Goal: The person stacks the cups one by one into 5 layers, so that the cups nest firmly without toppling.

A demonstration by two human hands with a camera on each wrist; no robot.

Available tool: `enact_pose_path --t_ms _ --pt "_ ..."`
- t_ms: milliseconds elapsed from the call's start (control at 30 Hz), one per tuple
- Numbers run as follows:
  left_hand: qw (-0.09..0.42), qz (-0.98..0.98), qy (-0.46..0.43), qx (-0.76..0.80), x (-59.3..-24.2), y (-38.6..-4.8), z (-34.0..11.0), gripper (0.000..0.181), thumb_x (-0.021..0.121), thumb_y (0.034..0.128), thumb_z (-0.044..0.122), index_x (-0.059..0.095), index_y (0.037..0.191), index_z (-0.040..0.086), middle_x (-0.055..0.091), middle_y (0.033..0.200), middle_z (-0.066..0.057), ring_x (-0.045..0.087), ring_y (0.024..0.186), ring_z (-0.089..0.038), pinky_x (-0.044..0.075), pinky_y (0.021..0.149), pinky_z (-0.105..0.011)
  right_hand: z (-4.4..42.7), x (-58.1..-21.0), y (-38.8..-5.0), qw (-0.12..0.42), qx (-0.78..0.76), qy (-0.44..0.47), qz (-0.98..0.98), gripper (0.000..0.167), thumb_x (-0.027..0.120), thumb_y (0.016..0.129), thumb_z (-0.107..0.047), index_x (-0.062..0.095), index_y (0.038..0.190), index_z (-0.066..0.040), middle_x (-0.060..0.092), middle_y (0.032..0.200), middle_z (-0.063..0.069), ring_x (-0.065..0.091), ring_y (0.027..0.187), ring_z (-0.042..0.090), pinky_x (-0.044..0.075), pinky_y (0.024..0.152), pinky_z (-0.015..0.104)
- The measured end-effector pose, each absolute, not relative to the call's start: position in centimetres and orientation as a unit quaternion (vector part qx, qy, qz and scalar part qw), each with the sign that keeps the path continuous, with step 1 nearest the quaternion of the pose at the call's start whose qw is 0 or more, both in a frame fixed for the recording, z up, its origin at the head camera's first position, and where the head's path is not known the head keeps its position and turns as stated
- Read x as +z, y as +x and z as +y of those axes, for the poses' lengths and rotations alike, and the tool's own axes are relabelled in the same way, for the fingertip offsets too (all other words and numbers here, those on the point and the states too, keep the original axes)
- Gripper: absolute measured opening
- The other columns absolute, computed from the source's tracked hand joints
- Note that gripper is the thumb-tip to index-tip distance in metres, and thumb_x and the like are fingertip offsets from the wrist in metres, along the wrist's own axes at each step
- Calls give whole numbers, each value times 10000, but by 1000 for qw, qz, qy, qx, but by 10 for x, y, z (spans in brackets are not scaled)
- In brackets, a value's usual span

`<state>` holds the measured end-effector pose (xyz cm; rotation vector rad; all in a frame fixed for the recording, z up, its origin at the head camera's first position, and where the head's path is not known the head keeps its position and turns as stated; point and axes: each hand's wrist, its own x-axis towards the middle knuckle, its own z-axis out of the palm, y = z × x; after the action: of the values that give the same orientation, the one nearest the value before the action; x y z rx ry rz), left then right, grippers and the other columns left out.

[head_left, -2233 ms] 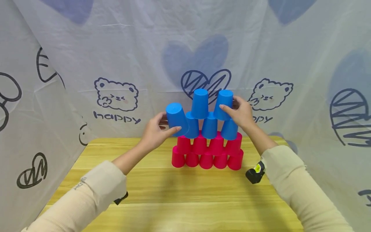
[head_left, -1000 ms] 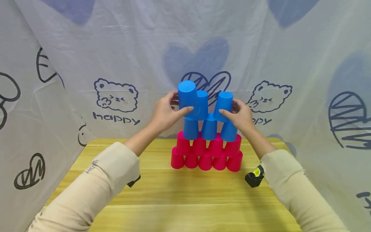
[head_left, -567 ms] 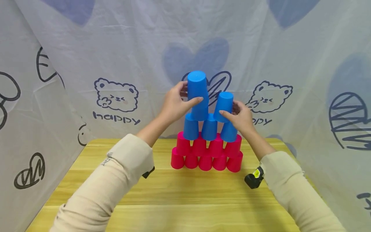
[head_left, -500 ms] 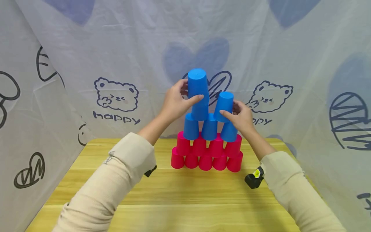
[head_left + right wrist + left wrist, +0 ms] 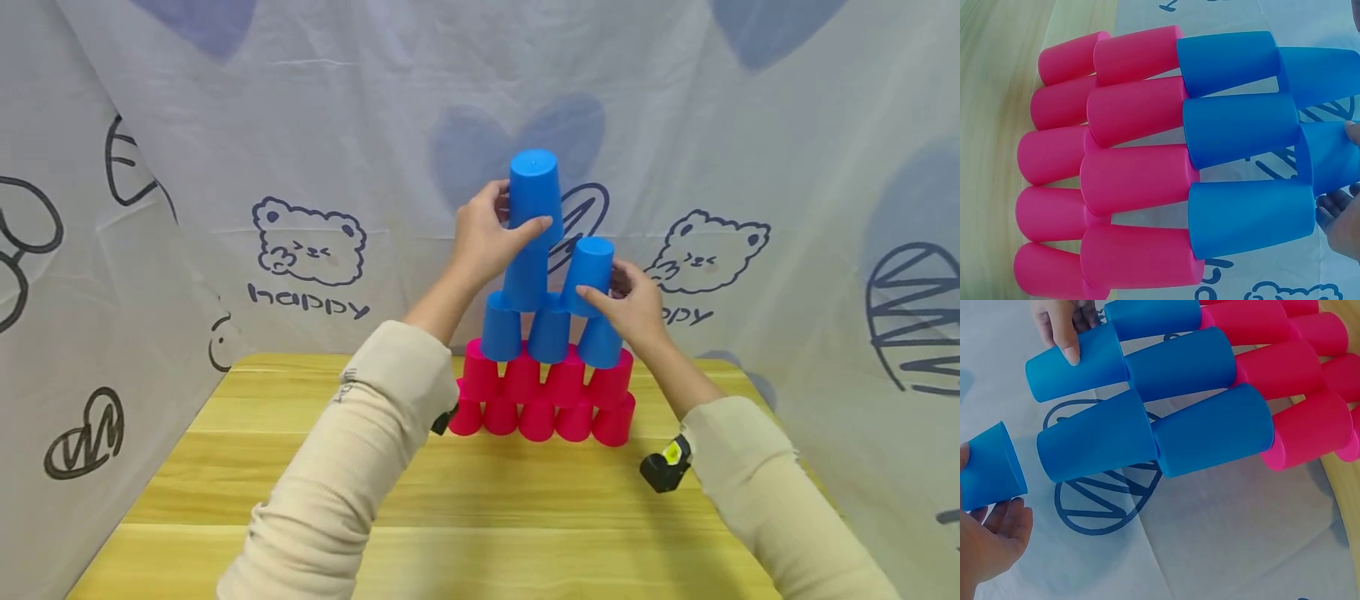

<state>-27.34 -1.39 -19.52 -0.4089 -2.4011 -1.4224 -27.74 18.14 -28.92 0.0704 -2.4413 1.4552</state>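
My left hand (image 5: 483, 237) grips an upside-down blue cup (image 5: 534, 192) between thumb and fingers, above the stack. In the left wrist view, a gap separates this held cup (image 5: 991, 469) from the left cup of the fourth row (image 5: 1097, 437). With thumb and fingers, my right hand (image 5: 636, 307) holds the right cup of that row (image 5: 590, 275), which stands on the third row. That third row has three blue cups (image 5: 549, 335). Below them are two rows of red cups (image 5: 537, 418), all upside down. In the right wrist view, the right hand (image 5: 1342, 219) shows only partly.
The stack stands toward the back of a light wooden table (image 5: 525, 517). Behind and beside it hangs a pale cloth (image 5: 420, 100) printed with hearts and bear faces. A black wrist camera (image 5: 666, 467) sits under the right sleeve.
My left hand has carried its blue cup up and to the right, from beside the third row to above the fourth row's left cup. My right hand stays at the right cup.
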Motion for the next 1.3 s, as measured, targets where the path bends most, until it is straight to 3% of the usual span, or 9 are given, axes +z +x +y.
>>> enact_pose_path --t_ms 1300 --pt "149 -855 -119 -483 -208 -282 20 648 629 862 358 376 1402 101 493 1387 -76 512 1242 -264 439 1010 -410 185 -291 -276 156 495 39 -854 654 644 858 -335 395 1384 -37 507 1336 196 497 1218 355 396 1049 454"
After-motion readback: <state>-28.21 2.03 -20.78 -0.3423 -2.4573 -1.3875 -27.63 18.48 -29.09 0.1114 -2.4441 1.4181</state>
